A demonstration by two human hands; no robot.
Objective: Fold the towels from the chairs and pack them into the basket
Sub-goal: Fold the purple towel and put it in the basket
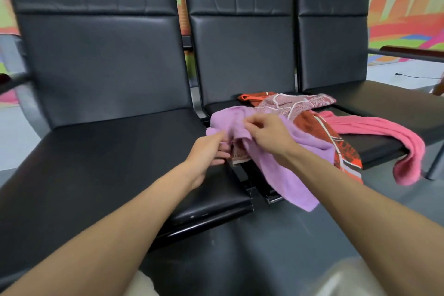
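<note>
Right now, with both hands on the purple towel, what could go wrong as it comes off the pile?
1. The purple towel that the left hand and right hand pinch lies over the patterned red towel; lifting may drag that one off the seat.
2. The pink towel already hangs over the seat's front edge, so any tug on the pile might slide it to the floor.

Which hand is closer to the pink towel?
Right. The right hand pinches the purple towel, nearer the pink towel on its right; the left hand holds the purple towel's edge farther left.
</note>
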